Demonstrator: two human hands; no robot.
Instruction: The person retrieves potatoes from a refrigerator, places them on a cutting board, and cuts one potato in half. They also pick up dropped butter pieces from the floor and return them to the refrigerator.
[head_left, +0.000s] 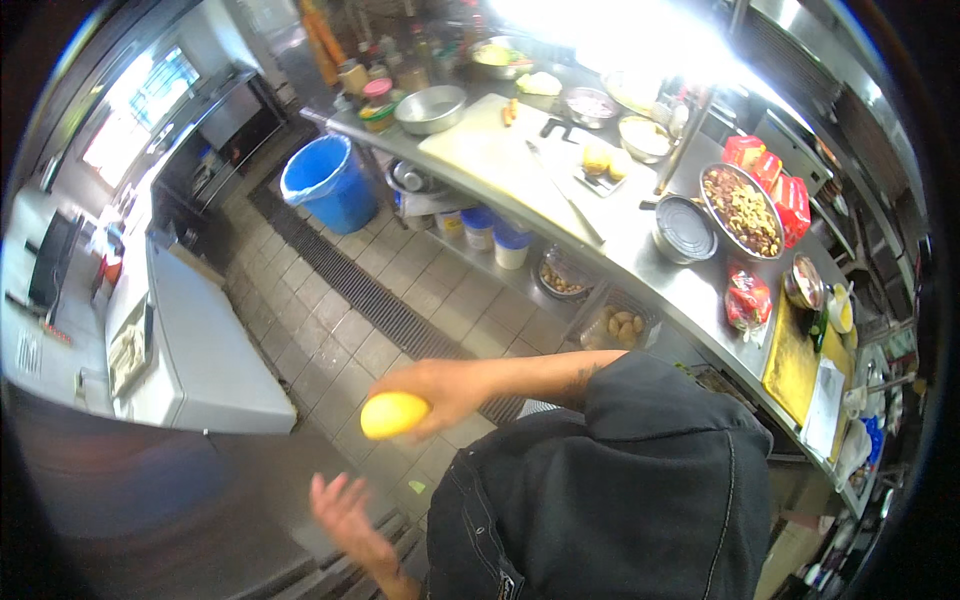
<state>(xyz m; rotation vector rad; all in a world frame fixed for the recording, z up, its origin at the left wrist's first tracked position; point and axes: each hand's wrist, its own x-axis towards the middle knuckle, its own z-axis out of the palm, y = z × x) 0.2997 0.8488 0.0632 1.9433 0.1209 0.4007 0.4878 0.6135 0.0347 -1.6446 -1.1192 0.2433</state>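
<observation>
My right hand (435, 390) reaches leftward from the black short sleeve over the tiled floor, its fingers around a smooth yellow oval object (394, 415), perhaps a fruit; it is slightly blurred. Below it, my left hand (346, 506) is raised with its fingers apart and nothing in it. The two hands do not touch. On the steel worktable behind my right arm lies a white cutting board (487, 150) with a long knife (574, 199), orange pieces (510, 112) and a small tray (600, 182) of yellowish round food.
A blue lined bin (330, 187) stands by the table's end. A floor drain grate (360, 292) crosses the tiles. At left is a white cabinet (217, 337). The worktable also holds a bowl of mixed food (742, 210), a lidded container (684, 227) and a yellow cutting board (793, 360).
</observation>
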